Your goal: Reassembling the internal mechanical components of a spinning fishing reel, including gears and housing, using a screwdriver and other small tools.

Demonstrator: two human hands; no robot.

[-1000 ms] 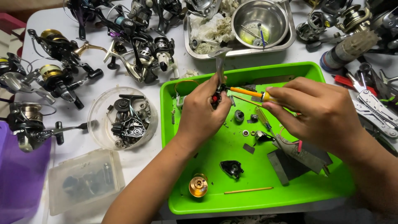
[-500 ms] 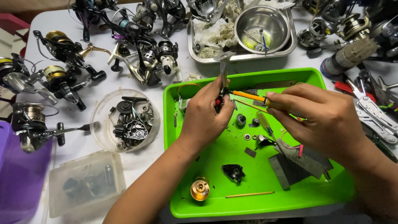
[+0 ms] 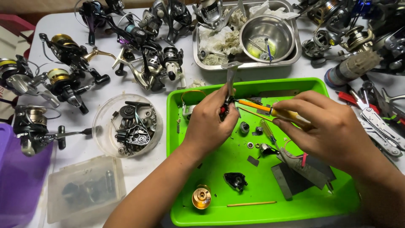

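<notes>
Over a bright green tray (image 3: pixel 295 209), our left hand (image 3: pixel 211 126) is closed around a small fishing reel body (image 3: pixel 230 90), its silver stem pointing up and away from us, held above the tray's far edge. Our right hand (image 3: pixel 327 131) pinches a yellow-handled screwdriver (image 3: pixel 270 110) in curled fingers; its shaft lies nearly level, running leftward so the tip meets the reel's side at our left fingertips. The tray holds a gold spool (image 3: pixel 201 197), a black cover piece (image 3: pixel 235 180), small washers and grey pads. A clear round tub (image 3: pixel 103 141) left of the tray holds dark reel parts; beyond the tray, a steel bowl (image 3: pixel 266 38) sits in a metal pan (image 3: pixel 196 46) with crumpled rags.
</notes>
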